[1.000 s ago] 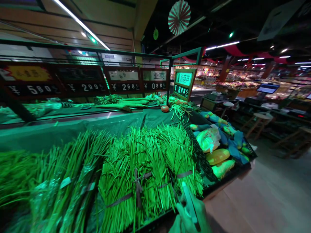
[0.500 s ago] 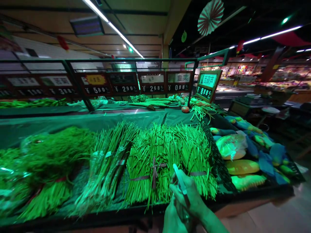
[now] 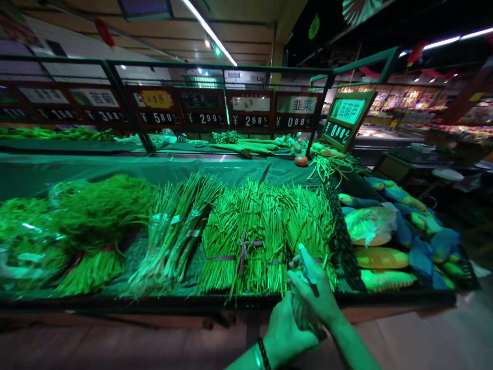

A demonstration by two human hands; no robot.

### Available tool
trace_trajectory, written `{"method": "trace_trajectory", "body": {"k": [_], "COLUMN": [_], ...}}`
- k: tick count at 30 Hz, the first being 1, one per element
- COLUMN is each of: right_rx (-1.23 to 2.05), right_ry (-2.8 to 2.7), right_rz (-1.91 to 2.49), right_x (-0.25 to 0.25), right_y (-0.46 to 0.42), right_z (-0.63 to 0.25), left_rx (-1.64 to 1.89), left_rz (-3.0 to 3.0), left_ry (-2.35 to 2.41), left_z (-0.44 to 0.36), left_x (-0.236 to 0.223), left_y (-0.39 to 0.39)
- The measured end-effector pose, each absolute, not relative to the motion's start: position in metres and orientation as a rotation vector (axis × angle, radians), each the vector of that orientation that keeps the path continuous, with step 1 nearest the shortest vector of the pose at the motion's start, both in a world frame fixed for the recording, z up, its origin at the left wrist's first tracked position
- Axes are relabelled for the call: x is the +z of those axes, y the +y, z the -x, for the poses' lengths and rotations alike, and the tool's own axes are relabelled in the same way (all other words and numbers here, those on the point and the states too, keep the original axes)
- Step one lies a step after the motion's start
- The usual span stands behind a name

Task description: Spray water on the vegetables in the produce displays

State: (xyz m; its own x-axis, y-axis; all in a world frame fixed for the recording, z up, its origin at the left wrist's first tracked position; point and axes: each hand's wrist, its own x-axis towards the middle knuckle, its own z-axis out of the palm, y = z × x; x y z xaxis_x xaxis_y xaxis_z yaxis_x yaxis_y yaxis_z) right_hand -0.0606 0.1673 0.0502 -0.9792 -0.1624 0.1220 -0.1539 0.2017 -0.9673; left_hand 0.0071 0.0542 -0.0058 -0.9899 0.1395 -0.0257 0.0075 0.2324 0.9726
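Observation:
Both my hands are low in the middle of the view, at the front edge of a produce stand (image 3: 246,300). My right hand (image 3: 318,300) is closed on a slim pale pen-like stick (image 3: 308,264) that points up over the bundles. My left hand (image 3: 283,334), with a dark bracelet at the wrist, grips what looks like a crumpled clear bag (image 3: 302,314) held between both hands. Just beyond them lie tied bundles of thin green stalks (image 3: 262,231), lit green.
Left of those bundles are longer stalk bundles (image 3: 177,226) and leafy greens (image 3: 96,216). Wrapped yellow produce (image 3: 370,226) fills the bin on the right. Price signs (image 3: 250,110) hang on a rail behind, beside a tilted sign (image 3: 344,118). Store aisles continue at right.
The view has swung left and back, so more of the stand shows. Both hands have risen into view; the left hand and its bracelet now show, and the stick sits further right.

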Motion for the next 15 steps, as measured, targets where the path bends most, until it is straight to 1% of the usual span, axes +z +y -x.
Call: {"method": "trace_trajectory", "body": {"k": [3,7,11,15], "right_rx": [-1.935,-1.975,-2.079,-2.025], "right_ry": [2.533,2.523,2.429,2.533], "right_rz": [0.161,-0.02,-0.133,-0.21], "right_x": [0.035,0.027,0.028,0.023], "right_y": [0.187,0.209,0.22,0.229], "right_z": [0.05,0.034,0.022,0.018], "left_rx": [1.83,1.633,1.525,1.434], "left_rz": [-0.119,-0.182,-0.233,-0.401], "left_ry": [2.274,2.21,2.148,2.084], "left_z": [-0.011,-0.012,-0.008,0.0], "left_x": [-0.018,-0.034,-0.039,-0.04], "left_y": [0.063,0.073,0.076,0.071]}}
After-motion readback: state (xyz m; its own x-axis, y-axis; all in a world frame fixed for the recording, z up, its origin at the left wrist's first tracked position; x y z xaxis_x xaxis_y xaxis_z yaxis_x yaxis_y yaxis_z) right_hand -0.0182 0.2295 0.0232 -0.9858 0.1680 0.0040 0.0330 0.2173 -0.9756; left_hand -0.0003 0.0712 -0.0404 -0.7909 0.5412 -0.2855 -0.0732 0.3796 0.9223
